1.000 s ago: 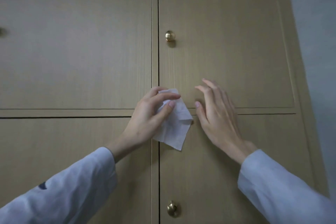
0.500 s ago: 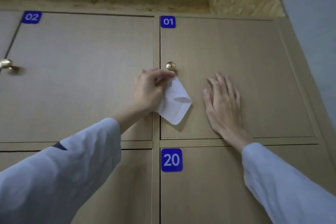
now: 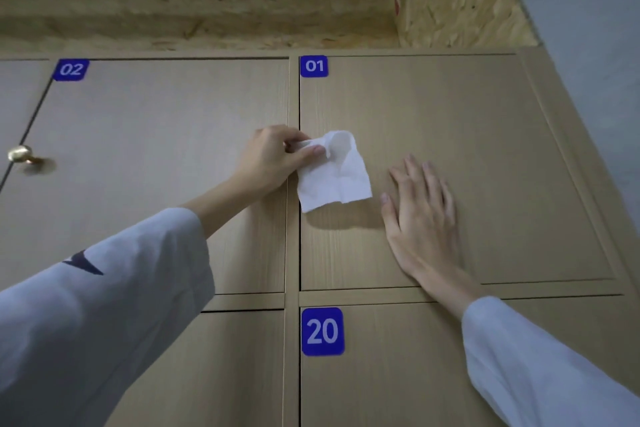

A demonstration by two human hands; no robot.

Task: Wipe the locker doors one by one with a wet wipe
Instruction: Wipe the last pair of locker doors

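Wet wipe (image 3: 334, 172), white and crumpled, sits at frame centre against the left part of door 01 (image 3: 485, 149), upper corner bunched, lower part hanging loose with a shadow under it. Whether the hanging part touches the door, hard to tell from this angle.

Far left of frame: brass knob (image 3: 20, 153) on a door edge, only partly in view. Next right, door 02 (image 3: 156, 166) with blue label 02 (image 3: 71, 69) at its upper left corner. Lower left: left sleeve (image 3: 104, 305), pale, with a dark mark on it, reaching up and right.

Left hand (image 3: 273, 159) at centre, over the seam between door 02 and door 01, thumb and curled fingers pinching the wipe's upper left corner.

Door 01 fills centre right, blue label 01 (image 3: 313, 66) at its upper left. Below it door 20 (image 3: 398, 374) with blue label 20 (image 3: 322, 331).

Right hand (image 3: 420, 218) just right of the wipe, not touching it, palm flat on door 01, fingers straight and slightly spread, pointing up, holding nothing. Right sleeve (image 3: 536, 364) at lower right.

Top of frame: chipboard panel (image 3: 207, 7) above the lockers, running on to the upper right. Pale wall (image 3: 588, 45) at far right.
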